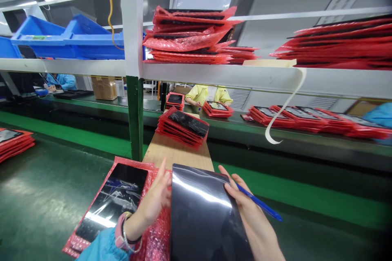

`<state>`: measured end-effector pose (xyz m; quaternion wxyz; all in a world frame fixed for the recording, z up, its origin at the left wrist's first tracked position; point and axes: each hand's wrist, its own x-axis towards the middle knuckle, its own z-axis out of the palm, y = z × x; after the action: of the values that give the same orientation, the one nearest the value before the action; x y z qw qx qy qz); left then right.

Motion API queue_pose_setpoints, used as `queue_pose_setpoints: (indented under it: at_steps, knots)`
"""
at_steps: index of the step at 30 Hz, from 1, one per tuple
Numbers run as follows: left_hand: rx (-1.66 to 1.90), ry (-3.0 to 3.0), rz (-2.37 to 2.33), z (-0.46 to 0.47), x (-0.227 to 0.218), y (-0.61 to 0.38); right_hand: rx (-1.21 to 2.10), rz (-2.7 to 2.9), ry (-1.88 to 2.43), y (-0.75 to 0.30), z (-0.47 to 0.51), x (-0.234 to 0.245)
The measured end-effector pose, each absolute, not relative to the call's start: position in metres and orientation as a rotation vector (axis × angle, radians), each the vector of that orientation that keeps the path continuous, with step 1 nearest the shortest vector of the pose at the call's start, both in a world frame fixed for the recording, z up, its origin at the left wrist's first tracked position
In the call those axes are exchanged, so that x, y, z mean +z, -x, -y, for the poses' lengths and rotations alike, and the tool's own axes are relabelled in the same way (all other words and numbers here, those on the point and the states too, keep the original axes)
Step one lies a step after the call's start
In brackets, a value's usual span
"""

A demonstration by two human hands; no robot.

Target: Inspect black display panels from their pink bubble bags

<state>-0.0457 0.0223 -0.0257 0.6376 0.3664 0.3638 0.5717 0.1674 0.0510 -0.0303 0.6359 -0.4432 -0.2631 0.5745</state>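
A glossy black screen panel (pixel 205 216) is tilted up in front of me. My right hand (pixel 249 208) grips its right edge, thumb across the front face. A blue pen (pixel 260 202) sticks out to the right from between the fingers of that hand. My left hand (pixel 157 193) is open beside the panel's left edge, fingers stretched upward; whether it touches the edge I cannot tell. Under the left hand lies red bubble wrap (pixel 156 232). To its left, another black panel (pixel 113 200) with a wrinkled clear film rests on a red bubble bag.
A wooden board (pixel 171 151) bears a stack of red-bagged panels (pixel 183 126). Another stack (pixel 14 142) stands at left. A post (pixel 134 114) and a shelf (pixel 196 71) with red packs (pixel 190 36) and blue bins (pixel 70 40) rise ahead. A co-worker in yellow (pixel 225 96) sits beyond.
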Motion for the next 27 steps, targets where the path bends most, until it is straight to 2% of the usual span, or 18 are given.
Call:
queue_pose_setpoints:
  at_steps: [6, 14, 20, 27]
  knots:
    - [1.195, -0.951, -1.226, -0.022, -0.066, 0.109, 1.306, 0.663, 1.033, -0.157, -0.073, -0.067]
    - [0.882, -0.893, -1.216, -0.007, -0.073, 0.112, 1.166, 0.836, 0.991, -0.132, -0.085, -0.111]
    - [0.968, -0.956, -1.184, -0.019, -0.066, 0.095, 0.955, 0.966, 1.03, -0.131, -0.083, -0.127]
    - [1.11, -0.92, -1.109, -0.018, -0.055, 0.093, 0.747, 1.254, 1.079, -0.168, -0.071, -0.113]
